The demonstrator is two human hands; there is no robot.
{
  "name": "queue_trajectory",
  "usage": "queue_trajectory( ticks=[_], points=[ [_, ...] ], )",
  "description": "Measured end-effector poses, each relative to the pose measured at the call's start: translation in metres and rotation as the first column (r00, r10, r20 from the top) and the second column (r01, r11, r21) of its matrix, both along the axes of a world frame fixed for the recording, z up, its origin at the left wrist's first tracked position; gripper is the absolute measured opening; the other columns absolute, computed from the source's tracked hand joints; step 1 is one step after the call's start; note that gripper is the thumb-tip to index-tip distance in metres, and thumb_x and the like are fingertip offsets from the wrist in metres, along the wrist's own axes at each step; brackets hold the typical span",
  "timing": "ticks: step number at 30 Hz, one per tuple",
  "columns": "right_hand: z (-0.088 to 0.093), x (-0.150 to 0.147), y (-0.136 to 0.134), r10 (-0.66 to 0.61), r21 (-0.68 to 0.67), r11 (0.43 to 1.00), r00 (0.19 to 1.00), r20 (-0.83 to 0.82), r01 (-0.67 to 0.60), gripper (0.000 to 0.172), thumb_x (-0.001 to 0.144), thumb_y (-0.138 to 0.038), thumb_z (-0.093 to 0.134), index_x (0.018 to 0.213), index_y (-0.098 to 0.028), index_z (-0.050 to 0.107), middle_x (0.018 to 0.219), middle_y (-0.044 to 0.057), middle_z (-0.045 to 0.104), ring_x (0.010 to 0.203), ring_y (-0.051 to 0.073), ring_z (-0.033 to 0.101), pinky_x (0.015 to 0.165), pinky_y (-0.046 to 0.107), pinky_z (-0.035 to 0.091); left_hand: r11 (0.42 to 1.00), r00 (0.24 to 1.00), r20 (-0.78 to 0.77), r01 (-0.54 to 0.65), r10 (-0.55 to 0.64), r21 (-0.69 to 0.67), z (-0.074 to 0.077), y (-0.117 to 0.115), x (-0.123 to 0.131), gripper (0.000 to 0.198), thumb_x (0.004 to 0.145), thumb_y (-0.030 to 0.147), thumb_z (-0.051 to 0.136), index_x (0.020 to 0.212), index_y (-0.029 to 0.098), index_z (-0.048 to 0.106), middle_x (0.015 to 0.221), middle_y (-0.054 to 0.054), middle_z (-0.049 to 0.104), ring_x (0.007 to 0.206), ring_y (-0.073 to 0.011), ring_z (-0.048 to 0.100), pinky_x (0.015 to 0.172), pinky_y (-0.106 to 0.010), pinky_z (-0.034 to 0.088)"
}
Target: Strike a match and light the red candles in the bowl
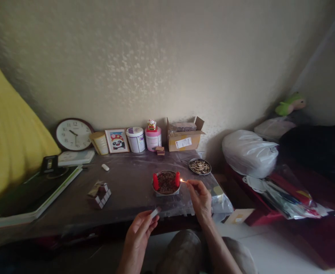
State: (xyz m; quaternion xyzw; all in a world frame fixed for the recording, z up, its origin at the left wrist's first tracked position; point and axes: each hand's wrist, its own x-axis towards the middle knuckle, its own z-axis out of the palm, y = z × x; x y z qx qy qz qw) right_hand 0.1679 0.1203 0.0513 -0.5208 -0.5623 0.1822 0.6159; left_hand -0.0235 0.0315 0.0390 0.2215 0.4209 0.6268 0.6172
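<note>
A burning match (183, 181) is pinched in my right hand (200, 198), its flame just right of a red candle (177, 179). Another red candle (155, 182) stands on the left side of the same round bowl (167, 192), which is filled with dark brown grains. Whether either wick is lit I cannot make out. My left hand (140, 228) grips a small matchbox (156, 212) in front of the table edge. Right of the bowl, a round metal dish (200, 173) holds many loose matchsticks.
Stacked matchboxes (100, 196) sit left of the bowl. Along the wall stand a clock (74, 134), a framed panda picture (117, 141), two tins, a lucky cat figurine (151, 125) and an open cardboard box (184, 141). White plastic bags (250, 152) lie to the right.
</note>
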Motion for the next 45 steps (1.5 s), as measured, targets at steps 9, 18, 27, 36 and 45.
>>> queue_trajectory(
  ticks=[9,18,27,36,45],
  points=[
    [0.004,0.001,0.014,0.022,-0.04,0.999,0.998,-0.057,-0.024,0.02,0.078,-0.039,0.063,0.077,-0.019,0.066,0.073,0.002,0.068,0.068,0.016,0.063,0.065,0.026,0.05,0.999,1.0,0.008,0.0,0.0,-0.032,-0.001,0.003,-0.001,0.039,0.056,0.042,0.084,0.083,0.016,0.074,0.091,-0.007,0.076,0.086,-0.0194,0.065,0.081,-0.029,0.049],
    [0.009,-0.001,0.027,0.01,-0.046,0.999,0.998,-0.056,-0.013,0.023,0.08,-0.041,0.06,0.078,-0.019,0.066,0.074,0.002,0.066,0.068,0.016,0.06,0.064,0.027,0.049,0.999,1.0,-0.004,0.005,-0.005,-0.046,-0.003,0.004,-0.002,0.038,0.057,0.043,0.083,0.083,0.017,0.075,0.091,-0.007,0.076,0.087,-0.0196,0.065,0.08,-0.029,0.049],
    [0.005,-0.002,0.036,0.015,-0.063,0.998,0.998,-0.059,-0.019,0.025,0.08,-0.042,0.06,0.08,-0.018,0.066,0.076,0.003,0.067,0.069,0.017,0.061,0.066,0.028,0.049,0.995,1.0,0.019,-0.003,0.005,-0.095,-0.002,0.01,-0.002,0.041,0.052,0.046,0.085,0.081,0.018,0.075,0.092,-0.008,0.078,0.084,-0.0194,0.066,0.077,-0.029,0.05],
    [0.0,-0.004,0.041,0.008,-0.057,0.998,0.998,-0.063,-0.011,0.023,0.08,-0.041,0.061,0.079,-0.019,0.067,0.078,0.003,0.068,0.071,0.017,0.062,0.068,0.027,0.049,0.994,0.999,0.033,-0.009,0.013,-0.11,-0.008,0.013,-0.004,0.04,0.051,0.045,0.086,0.079,0.018,0.075,0.09,-0.007,0.078,0.081,-0.0183,0.067,0.075,-0.028,0.051],
    [0.002,-0.006,0.04,0.017,-0.058,0.998,0.998,-0.057,-0.02,0.023,0.079,-0.04,0.061,0.078,-0.018,0.067,0.077,0.003,0.068,0.07,0.016,0.061,0.067,0.027,0.049,0.994,1.0,0.023,-0.018,0.021,-0.112,-0.007,0.012,-0.004,0.042,0.05,0.046,0.086,0.079,0.018,0.075,0.088,-0.007,0.078,0.082,-0.0193,0.067,0.076,-0.029,0.051]
  ],
)
